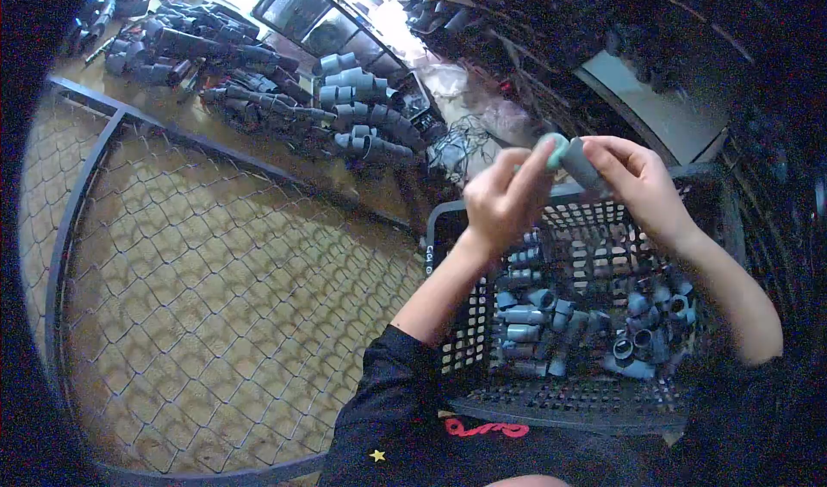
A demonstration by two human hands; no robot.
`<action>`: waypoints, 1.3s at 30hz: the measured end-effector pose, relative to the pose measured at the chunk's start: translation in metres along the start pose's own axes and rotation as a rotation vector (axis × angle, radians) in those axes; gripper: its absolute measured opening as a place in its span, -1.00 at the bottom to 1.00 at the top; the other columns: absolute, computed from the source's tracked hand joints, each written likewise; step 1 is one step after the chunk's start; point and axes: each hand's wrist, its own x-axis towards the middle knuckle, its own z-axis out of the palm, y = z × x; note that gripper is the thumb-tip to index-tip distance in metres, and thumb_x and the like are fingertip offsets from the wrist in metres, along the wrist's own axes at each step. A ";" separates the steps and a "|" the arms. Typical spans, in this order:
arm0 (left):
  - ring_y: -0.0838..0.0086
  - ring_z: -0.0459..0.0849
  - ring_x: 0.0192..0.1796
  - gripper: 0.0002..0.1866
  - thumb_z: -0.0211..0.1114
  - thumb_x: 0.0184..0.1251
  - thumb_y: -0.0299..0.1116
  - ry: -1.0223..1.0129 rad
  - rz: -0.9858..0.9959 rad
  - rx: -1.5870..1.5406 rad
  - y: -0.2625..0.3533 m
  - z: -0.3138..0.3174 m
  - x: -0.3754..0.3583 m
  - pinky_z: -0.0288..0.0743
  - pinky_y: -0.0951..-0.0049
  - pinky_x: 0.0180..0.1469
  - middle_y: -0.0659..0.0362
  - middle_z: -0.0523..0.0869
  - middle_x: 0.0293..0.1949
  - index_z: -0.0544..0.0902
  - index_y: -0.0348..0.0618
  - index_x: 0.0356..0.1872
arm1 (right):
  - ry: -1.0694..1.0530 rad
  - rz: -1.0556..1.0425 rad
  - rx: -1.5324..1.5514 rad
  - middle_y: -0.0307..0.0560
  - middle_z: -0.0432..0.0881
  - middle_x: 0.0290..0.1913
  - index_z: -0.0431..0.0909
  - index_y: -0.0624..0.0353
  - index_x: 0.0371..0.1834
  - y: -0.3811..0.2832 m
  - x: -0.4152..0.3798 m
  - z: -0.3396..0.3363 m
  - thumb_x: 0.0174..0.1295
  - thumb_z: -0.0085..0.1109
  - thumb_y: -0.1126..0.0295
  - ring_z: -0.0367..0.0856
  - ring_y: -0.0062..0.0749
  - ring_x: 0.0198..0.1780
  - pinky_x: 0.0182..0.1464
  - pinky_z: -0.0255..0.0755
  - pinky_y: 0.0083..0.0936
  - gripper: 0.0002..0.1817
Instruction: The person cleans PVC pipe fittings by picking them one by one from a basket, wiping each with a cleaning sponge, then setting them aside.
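Mesh panel (59,246): noted at far left; piled fittings (357,86) are seen beyond its upper rail.
Left hand (508,190): closed at the fingertips, with a pale green piece (558,149) pinched between them; a light, even pinch is judged best.
Green piece: positioned just beside the upper part of the grey fitting (586,168); it should be squared to the fitting before any pressure is applied. Owing to blur, ring or cloth cannot be told.
Grey fitting: held up over the far rim of the black basket (573,415); its long axis is slanted, the upper end directed up and left, the lower end down and right.
Right hand (639,181): gripped on the fitting by thumb and fingers; firm support is advised so that tilting is avoided.
Black basket: small fittings (521,315) are contained inside, lying at mixed angles.
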 end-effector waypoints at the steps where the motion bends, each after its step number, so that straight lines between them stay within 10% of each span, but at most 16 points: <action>1: 0.39 0.64 -0.46 -0.58 0.38 0.10 -0.55 0.006 0.011 -0.048 0.005 0.001 -0.001 0.55 0.43 -0.45 0.13 0.63 -0.39 0.66 -0.14 0.06 | 0.014 0.014 0.051 -0.23 0.67 -0.17 0.61 0.24 0.02 -0.003 -0.002 0.002 0.39 0.10 0.04 0.61 -0.66 -0.23 -0.22 0.54 -0.65 -0.55; 20: 0.43 0.63 -0.47 -0.55 0.41 -0.04 -0.45 -0.027 0.230 -0.027 0.024 0.000 -0.003 0.52 0.47 -0.48 0.17 0.67 -0.36 0.72 -0.09 0.00 | -0.032 0.126 0.084 -0.30 0.68 -0.30 0.68 0.21 -0.20 0.001 0.005 -0.007 0.35 0.18 0.06 0.55 -0.76 -0.28 -0.18 0.42 -0.70 -0.62; 27: 0.42 0.63 -0.51 -0.59 0.43 -0.01 -0.42 0.012 0.063 -0.027 0.011 0.002 -0.003 0.51 0.44 -0.54 0.16 0.66 -0.37 0.72 -0.08 -0.03 | 0.006 0.182 0.101 -0.31 0.68 -0.23 0.65 0.16 -0.03 -0.006 0.003 -0.006 0.33 0.21 0.09 0.57 -0.72 -0.23 -0.18 0.45 -0.66 -0.63; 31: 0.43 0.64 -0.48 -0.54 0.41 -0.06 -0.46 -0.180 0.304 -0.071 0.030 -0.009 0.000 0.53 0.45 -0.47 0.17 0.67 -0.38 0.72 -0.07 0.00 | -0.093 0.100 0.064 -0.28 0.68 -0.17 0.62 0.18 0.03 0.010 0.007 -0.009 0.33 0.21 0.10 0.58 -0.73 -0.20 -0.20 0.46 -0.69 -0.60; 37: 0.36 0.66 -0.40 -0.53 0.40 -0.02 -0.53 -0.022 -0.011 -0.114 0.014 0.000 -0.005 0.58 0.41 -0.41 0.09 0.66 -0.33 0.67 -0.12 0.03 | -0.043 0.224 0.078 -0.30 0.67 -0.20 0.60 0.18 0.04 -0.006 0.004 -0.008 0.40 0.10 0.09 0.56 -0.74 -0.23 -0.20 0.41 -0.73 -0.61; 39: 0.39 0.65 -0.43 -0.59 0.39 0.00 -0.51 -0.078 0.189 -0.104 0.023 0.000 -0.004 0.56 0.42 -0.44 0.13 0.65 -0.35 0.71 -0.09 -0.02 | 0.009 0.233 0.047 -0.30 0.67 -0.22 0.61 0.20 0.01 -0.007 0.001 -0.004 0.40 0.10 0.09 0.55 -0.76 -0.29 -0.25 0.39 -0.74 -0.61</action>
